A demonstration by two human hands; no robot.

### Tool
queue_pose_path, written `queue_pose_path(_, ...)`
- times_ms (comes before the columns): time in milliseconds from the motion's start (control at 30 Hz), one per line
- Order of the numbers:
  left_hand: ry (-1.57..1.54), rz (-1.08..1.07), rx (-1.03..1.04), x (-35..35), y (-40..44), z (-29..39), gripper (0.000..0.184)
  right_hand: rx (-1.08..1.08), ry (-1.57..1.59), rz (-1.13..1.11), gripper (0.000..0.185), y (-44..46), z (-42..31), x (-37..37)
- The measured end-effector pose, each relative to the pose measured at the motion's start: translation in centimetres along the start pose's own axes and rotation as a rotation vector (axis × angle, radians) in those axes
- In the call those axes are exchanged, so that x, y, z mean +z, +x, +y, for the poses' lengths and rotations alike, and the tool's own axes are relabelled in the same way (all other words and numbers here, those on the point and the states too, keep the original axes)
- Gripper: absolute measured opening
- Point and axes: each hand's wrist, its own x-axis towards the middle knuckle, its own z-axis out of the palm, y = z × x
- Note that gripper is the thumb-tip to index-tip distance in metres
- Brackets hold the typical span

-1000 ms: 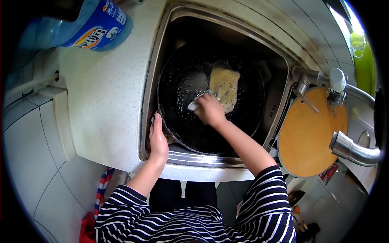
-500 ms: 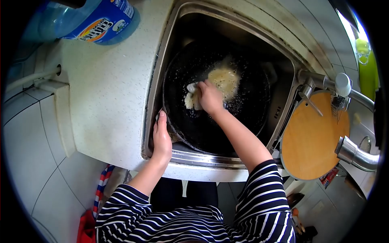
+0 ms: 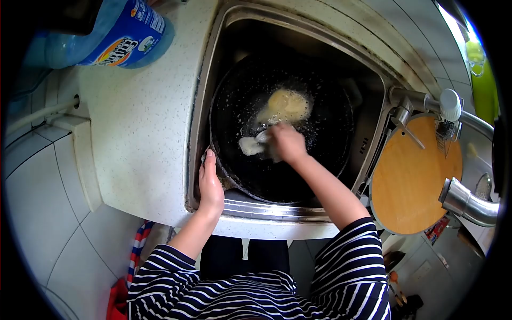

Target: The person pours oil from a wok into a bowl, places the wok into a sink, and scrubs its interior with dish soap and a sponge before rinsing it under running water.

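A large black pan (image 3: 330, 144) lies inside the metal sink (image 3: 234, 205), dotted with droplets. Foamy, yellowish liquid (image 3: 290, 105) pools near its middle. Over the pan, my right hand (image 3: 288, 143), slightly blurred, is closed on a pale, wet cloth (image 3: 253, 145), which rests against the pan's inner surface. My left hand (image 3: 210, 184) is at the sink's left front corner, against the pan's near-left rim beside its handle. What the fingers of this hand grip is partly hidden, as they curl down behind the rim.
A blue-labelled bottle (image 3: 128, 42) lies at the upper left of the counter (image 3: 141, 122). Right of the sink are a round wooden board (image 3: 413, 181), a faucet (image 3: 408, 98) and a thick metal pipe (image 3: 469, 200). Utensils hang at the lower right.
My right hand has moved a little within the pan with the cloth, now lower and to the right. The foamy patch has changed shape. My left hand keeps its place at the rim.
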Motion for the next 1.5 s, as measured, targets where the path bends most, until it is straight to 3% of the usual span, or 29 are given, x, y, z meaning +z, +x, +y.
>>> queue_pose_path(100,0.013,-0.057,-0.009,0.2,-0.2,0.5,0.065,0.221,-0.188,0.196,0.015,1.6,3.3,0.0)
queue_pose_path(167,0.022,-0.071,-0.014,0.3,-0.4,0.6,0.069,0.222,-0.152,0.294,0.015,3.7,3.2,0.2)
queue_pose_path(333,0.054,-0.072,-0.014,0.3,-0.5,0.8,0.067,-0.014,0.019,0.14,0.018,2.3,-0.9,0.8)
queue_pose_path(500,0.048,-0.087,0.011,0.3,-0.3,0.7,0.067,0.199,-0.194,0.259,0.017,4.3,1.6,-0.2)
queue_pose_path(700,0.022,-0.017,-0.024,0.2,-0.3,0.4,0.058,0.105,0.093,0.113,0.021,2.2,-1.5,1.0)
queue_pose_path(900,-0.01,-0.038,-0.02,0.1,-0.2,0.4,0.056,0.202,-0.072,0.348,0.02,4.9,0.8,0.2)
queue_pose_path(1000,0.008,-0.024,0.01,0.0,-0.1,0.1,0.056,0.258,-0.004,0.197,0.021,3.4,0.3,1.5)
queue_pose_path(1133,0.007,0.007,-0.03,0.0,-0.1,0.1,0.057,0.093,0.016,0.156,0.022,1.4,-2.7,1.5)
queue_pose_path(1367,0.021,-0.015,-0.002,-0.1,-0.3,0.2,0.059,0.211,-0.16,0.336,0.023,5.3,0.4,0.7)
queue_pose_path(1500,-0.007,-0.042,0.012,0.2,-0.1,0.4,0.058,0.116,-0.079,0.037,0.022,1.1,-1.9,0.8)
